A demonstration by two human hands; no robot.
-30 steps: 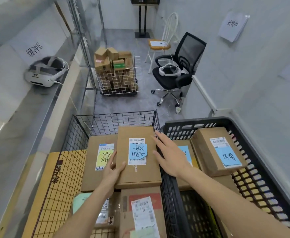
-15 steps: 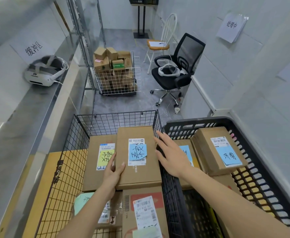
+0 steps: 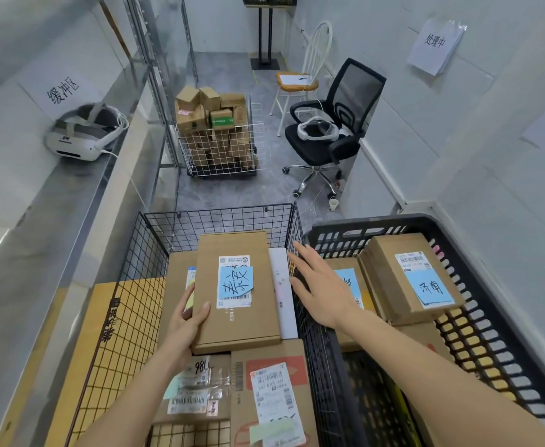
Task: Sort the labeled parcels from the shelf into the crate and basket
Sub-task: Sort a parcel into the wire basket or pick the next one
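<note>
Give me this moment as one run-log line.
left hand: grips flat parcel | parcel: atop others in wire basket | right hand: open over basket-crate edge | black crate: holds parcels

Bright even indoor light, soft shadows, mild sheen on shelf (image 3: 55, 201), wide-angle edge bending, slight softness.

Matt brown cardboard parcel (image 3: 235, 291) w/ paper label; black wire-mesh basket (image 3: 155, 240), metal; black plastic crate (image 3: 477, 285), slotted; dull metal shelf (image 3: 39, 214); smooth grey floor (image 3: 232, 188).
</note>
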